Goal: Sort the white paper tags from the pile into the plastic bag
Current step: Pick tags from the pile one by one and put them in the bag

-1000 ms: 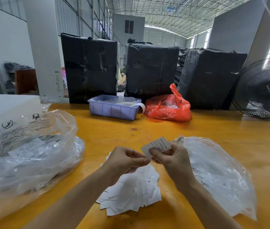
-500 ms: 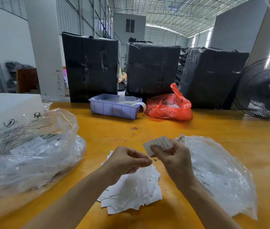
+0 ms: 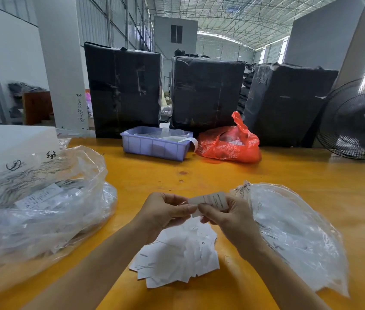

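A pile of white paper tags lies on the yellow table in front of me. Above the pile, my left hand and my right hand both pinch one white paper tag with small print on it. A flat clear plastic bag with white tags inside lies just right of my right hand, its mouth towards the hands. A larger crumpled clear plastic bag holding printed labels sits to the left.
At the table's far side stand a lilac plastic tray and a red plastic bag, with three black wrapped bales behind them. A black fan is at the far right, a white box at the left.
My left hand has closed in from beside the tag and now pinches its left end together with my right hand. The tag has tilted slightly flatter.
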The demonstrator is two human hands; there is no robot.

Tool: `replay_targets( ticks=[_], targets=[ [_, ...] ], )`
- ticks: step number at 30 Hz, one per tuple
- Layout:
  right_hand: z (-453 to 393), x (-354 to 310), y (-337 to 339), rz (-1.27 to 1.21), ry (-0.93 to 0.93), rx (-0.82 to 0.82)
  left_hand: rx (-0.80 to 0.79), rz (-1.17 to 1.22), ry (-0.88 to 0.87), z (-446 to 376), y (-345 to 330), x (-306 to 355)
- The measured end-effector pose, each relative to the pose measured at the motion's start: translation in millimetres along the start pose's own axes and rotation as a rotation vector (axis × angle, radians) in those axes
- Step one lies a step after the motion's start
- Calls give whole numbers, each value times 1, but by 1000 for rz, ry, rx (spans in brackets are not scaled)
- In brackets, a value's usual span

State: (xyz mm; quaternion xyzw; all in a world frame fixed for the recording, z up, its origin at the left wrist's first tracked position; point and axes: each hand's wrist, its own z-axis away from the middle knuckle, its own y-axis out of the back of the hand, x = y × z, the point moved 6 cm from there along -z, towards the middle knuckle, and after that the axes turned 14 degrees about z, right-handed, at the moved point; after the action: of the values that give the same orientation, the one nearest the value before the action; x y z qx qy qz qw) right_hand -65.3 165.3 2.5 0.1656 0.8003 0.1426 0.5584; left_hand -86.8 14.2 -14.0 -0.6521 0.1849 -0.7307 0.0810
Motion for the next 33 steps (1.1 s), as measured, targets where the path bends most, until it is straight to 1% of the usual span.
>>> replay_targets(
  ticks=[5,8,12,15,17,20,24,33],
  targets=[
    [-1,10,-8,117,-117,-133,-2,-179,-97,1,-2,4],
    [0,10,-6,144,-106,-166,27,-201,-183,1,-2,7],
    [0,9,-2,82,-108,-96,30,-222,-238,2,-3,8],
    [1,5,-3,159,-63,-72,7,-229,-231,4,-6,5],
    [-1,2,2,200,-40,1,20,-208,-223,2,-5,6],
    [-3,6,12,166,-75,112,54,-122,-168,0,0,5],
    [-4,8,12,87,-100,120,78,-66,-108,-1,2,1],
    [-2,1,17,108,-25,221,61,-30,-86,-1,3,1]
  ],
)
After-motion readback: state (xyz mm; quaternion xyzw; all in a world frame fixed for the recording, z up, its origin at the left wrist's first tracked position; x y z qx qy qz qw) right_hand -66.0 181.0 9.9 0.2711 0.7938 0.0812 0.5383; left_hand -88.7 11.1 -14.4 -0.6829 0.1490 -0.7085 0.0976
